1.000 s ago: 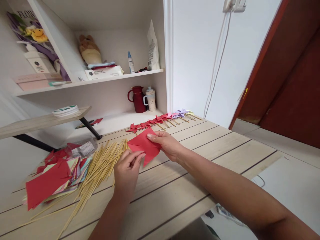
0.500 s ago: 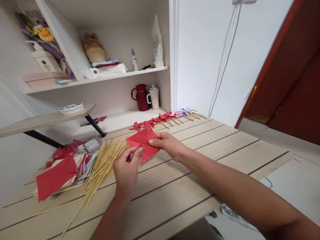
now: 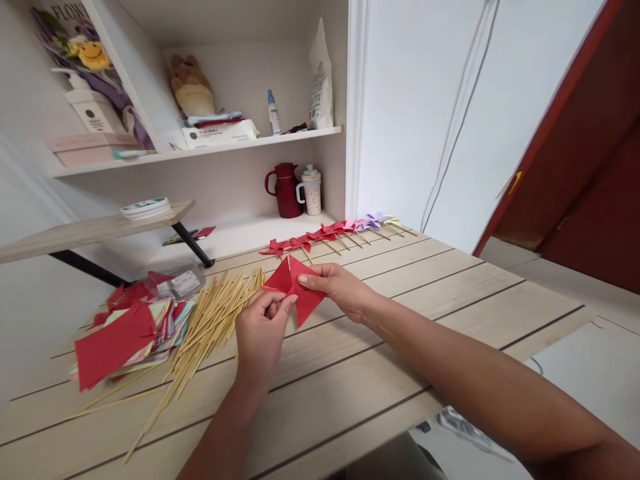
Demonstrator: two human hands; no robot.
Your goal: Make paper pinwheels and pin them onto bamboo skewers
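Above the middle of the table, a sheet of red paper with slits and bent corners is held between both hands. My left hand pinches a corner of it, folded in toward the centre. On the right side, my right hand grips the sheet, thumb on top near the middle and fingers behind. A heap of thin wooden sticks lies left of my left hand. Farther left, a red sheet tops a pile of coloured paper. Behind the hands runs a row of paper pinwheels on sticks.
A small raised wooden stand with black legs bears a roll of tape at the left. A dark red jug and a speckled cup stand under the shelf. A clear plastic packet lies behind the paper pile.
My left hand has moved slightly right, bringing the pinched corner in to the sheet's centre near my right thumb. The view has shifted a little.
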